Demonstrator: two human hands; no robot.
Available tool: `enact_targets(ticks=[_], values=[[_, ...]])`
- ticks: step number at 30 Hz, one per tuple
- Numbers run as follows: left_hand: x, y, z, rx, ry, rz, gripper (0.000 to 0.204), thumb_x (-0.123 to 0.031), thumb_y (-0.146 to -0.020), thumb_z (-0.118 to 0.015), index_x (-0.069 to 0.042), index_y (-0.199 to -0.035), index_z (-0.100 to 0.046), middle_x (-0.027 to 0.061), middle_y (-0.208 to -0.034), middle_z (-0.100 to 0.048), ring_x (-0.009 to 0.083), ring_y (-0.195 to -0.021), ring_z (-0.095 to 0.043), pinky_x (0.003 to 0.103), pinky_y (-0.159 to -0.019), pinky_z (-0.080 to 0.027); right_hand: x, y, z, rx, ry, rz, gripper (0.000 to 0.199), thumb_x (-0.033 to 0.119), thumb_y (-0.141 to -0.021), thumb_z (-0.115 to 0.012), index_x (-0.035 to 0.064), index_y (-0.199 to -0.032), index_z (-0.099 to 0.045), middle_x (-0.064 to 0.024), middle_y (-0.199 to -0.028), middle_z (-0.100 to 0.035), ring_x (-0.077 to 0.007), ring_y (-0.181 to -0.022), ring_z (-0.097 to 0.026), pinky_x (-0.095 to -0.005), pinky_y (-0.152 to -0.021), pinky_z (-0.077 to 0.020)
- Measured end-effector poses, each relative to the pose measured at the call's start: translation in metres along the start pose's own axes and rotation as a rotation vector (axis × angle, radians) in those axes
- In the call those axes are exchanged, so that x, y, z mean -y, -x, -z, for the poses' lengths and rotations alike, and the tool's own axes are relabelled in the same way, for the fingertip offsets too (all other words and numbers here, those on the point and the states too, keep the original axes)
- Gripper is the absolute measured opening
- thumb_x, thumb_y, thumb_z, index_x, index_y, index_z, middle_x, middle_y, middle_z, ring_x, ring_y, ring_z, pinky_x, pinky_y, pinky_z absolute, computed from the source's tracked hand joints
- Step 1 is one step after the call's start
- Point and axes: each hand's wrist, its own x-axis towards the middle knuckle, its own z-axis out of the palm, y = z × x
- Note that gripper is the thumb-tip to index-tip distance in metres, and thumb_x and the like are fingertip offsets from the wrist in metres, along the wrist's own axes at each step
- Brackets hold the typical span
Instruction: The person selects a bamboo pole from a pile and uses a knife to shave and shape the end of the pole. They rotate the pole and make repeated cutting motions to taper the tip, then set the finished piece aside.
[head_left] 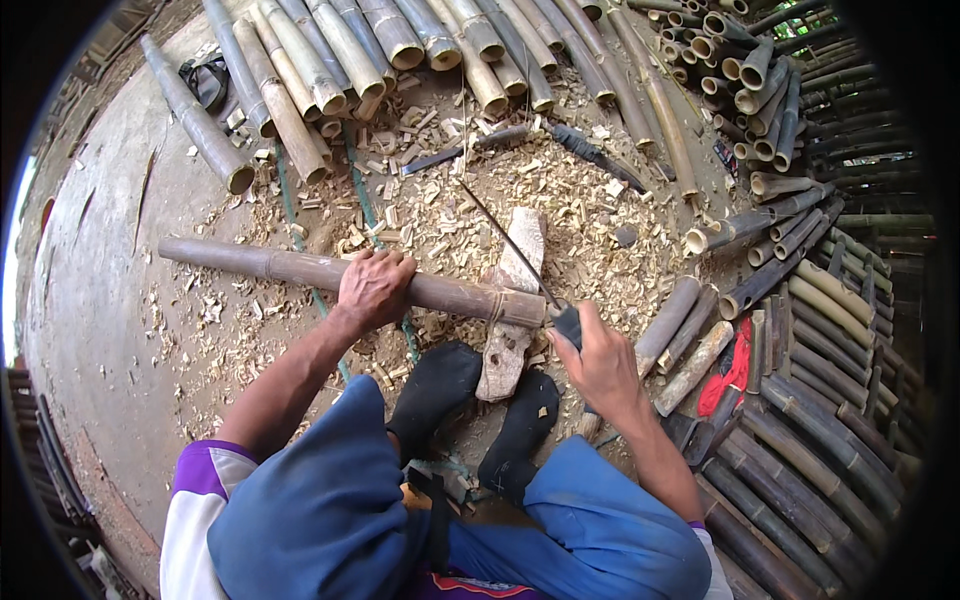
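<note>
A brown bamboo pole (235,258) lies crosswise in front of me, its right end resting over a pale, worn wooden block (503,357). My left hand (377,290) is wrapped over the pole left of the block and presses on it. My right hand (603,358) is closed round the dark handle of a long-bladed tool (512,243). Its thin blade slants up and left, crossing the pole's right end near a node. The blade is seen nearly edge-on, so I cannot tell whether it has teeth. The block stands between my two black-covered feet (433,395).
Wood chips (430,240) litter the ground. Bamboo poles (330,70) lie in a row at the far side. More bamboo (790,440) is stacked on the right, beside a red cloth (725,378). Two dark bladed tools (597,157) lie among the chips. A green rope (362,190) runs under the pole.
</note>
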Motion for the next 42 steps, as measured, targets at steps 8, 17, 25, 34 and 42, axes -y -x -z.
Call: enact_targets(ticks=[8,17,25,34,42], values=[[-0.003,0.007,-0.008,-0.097,-0.027,-0.018,0.038,-0.019,-0.066,-0.08,-0.011,-0.098,-0.061,0.0074,-0.095,-0.066,0.0283,-0.097,-0.068,0.043,-0.09,-0.048,-0.022,0.005,-0.016,0.24,0.156,-0.194,0.038,0.023,-0.1,-0.071,-0.0023,-0.116,-0.048,-0.0259,-0.085,-0.072,-0.0448,-0.074,-0.075,-0.0543,-0.064,-0.0599],[-0.009,-0.003,-0.007,-0.116,-0.032,-0.038,0.047,-0.023,-0.063,-0.087,-0.011,-0.101,-0.062,0.0076,-0.099,-0.065,0.0283,-0.101,-0.066,0.043,-0.091,-0.048,-0.051,0.009,-0.043,0.258,0.145,-0.304,0.042,0.023,-0.098,-0.075,-0.0025,-0.118,-0.048,-0.0228,-0.08,-0.072,-0.0403,-0.07,-0.075,-0.0477,-0.059,-0.0592],[-0.006,0.011,-0.012,-0.243,-0.09,-0.035,0.031,-0.018,-0.075,-0.075,-0.012,-0.101,-0.061,0.0083,-0.1,-0.063,0.0279,-0.098,-0.064,0.042,-0.091,-0.047,0.017,-0.003,0.015,-0.145,-0.132,0.139,0.034,0.015,-0.098,-0.072,-0.0026,-0.116,-0.049,-0.0262,-0.086,-0.069,-0.042,-0.072,-0.074,-0.0452,-0.058,-0.0581],[-0.027,0.035,-0.029,-0.508,-0.157,0.039,0.048,-0.015,-0.079,-0.072,-0.011,-0.125,-0.061,0.0106,-0.124,-0.06,0.0306,-0.123,-0.058,0.05,-0.108,-0.039,-0.009,0.006,0.002,0.21,0.084,-0.184,0.032,0.022,-0.101,-0.07,-0.0016,-0.112,-0.051,-0.026,-0.086,-0.07,-0.0413,-0.074,-0.074,-0.0525,-0.063,-0.0584],[-0.03,0.021,-0.029,-0.383,-0.144,0.01,0.046,-0.016,-0.086,-0.066,-0.009,-0.13,-0.056,0.0138,-0.131,-0.057,0.0325,-0.125,-0.055,0.051,-0.108,-0.039,-0.054,0.03,-0.046,0.308,0.189,-0.44,0.032,0.018,-0.1,-0.07,-0.0016,-0.115,-0.05,-0.0255,-0.086,-0.069,-0.0446,-0.072,-0.073,-0.048,-0.063,-0.0595]])
